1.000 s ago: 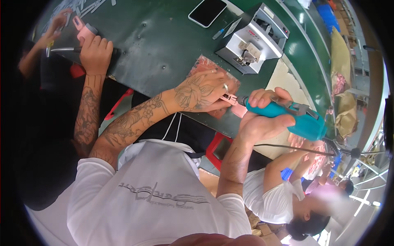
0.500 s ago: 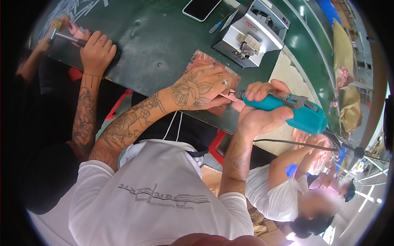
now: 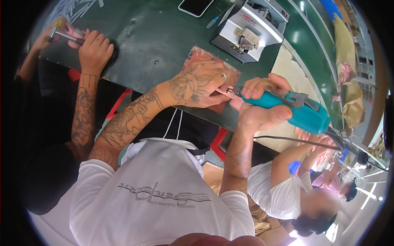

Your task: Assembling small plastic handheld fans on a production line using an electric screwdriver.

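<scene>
My left hand, closed and wearing a ring, grips a small pink plastic part low over the bench's near edge. Wrapped round a teal electric screwdriver is my right hand, with the thumb along its near side. The tool lies almost level, its dark nose pointing left at the pink part. Whether its tip touches the part I cannot tell. Below my left hand a worn reddish mat lies on the dark green bench.
A silver-grey bench machine stands beyond my hands, with a small screwdriver and a phone beside it. At left, a co-worker's hand holds a hammer. Another person sits at right. A cable hangs near my right forearm.
The view has shifted slightly. The pink part shows a little more between my left fingers and the screwdriver's nose. Both my hands keep their grips.
</scene>
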The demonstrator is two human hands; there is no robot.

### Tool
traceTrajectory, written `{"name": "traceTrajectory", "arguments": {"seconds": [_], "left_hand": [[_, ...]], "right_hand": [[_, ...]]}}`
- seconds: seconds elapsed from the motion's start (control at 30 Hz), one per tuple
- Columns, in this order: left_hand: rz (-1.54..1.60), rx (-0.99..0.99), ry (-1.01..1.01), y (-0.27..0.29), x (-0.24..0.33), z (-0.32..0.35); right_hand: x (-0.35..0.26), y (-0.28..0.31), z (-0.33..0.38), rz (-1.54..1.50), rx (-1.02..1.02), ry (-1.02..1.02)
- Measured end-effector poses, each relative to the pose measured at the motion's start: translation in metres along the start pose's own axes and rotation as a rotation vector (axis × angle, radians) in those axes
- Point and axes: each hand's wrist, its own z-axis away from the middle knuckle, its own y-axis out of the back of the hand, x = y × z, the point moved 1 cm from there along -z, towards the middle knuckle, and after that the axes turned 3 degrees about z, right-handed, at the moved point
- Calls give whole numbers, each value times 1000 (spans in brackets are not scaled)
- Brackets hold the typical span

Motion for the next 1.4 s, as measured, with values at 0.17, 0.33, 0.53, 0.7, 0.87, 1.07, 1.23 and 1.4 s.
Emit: {"name": "traceTrajectory", "arguments": {"seconds": [0.17, 0.33, 0.53, 0.7, 0.87, 1.07, 1.23, 1.4], "left_hand": [[-39, -3, -46, 6, 5, -2], [-53, -9, -48, 5, 6, -1], [-160, 28, -16, 0, 11, -1], [-69, -6, 98, 7, 13, -5], [-26, -115, 147, 17, 12, -11], [-36, 60, 110, 0, 5, 7], [-64, 15, 56, 3, 5, 4], [-146, 26, -17, 2, -11, -5]], "right_hand": [[0, -3, 2, 113, 21, -27], [0, -2, 2, 83, 2, -34], [-3, -6, -2, 105, 39, -22], [-14, 2, -24, -128, -14, 91], [-14, -24, -58, 66, 140, 71], [-1, -26, -55, 144, 41, 128], [7, -25, -64, 151, 43, 107], [32, -36, -84, 121, 58, 126]]}}
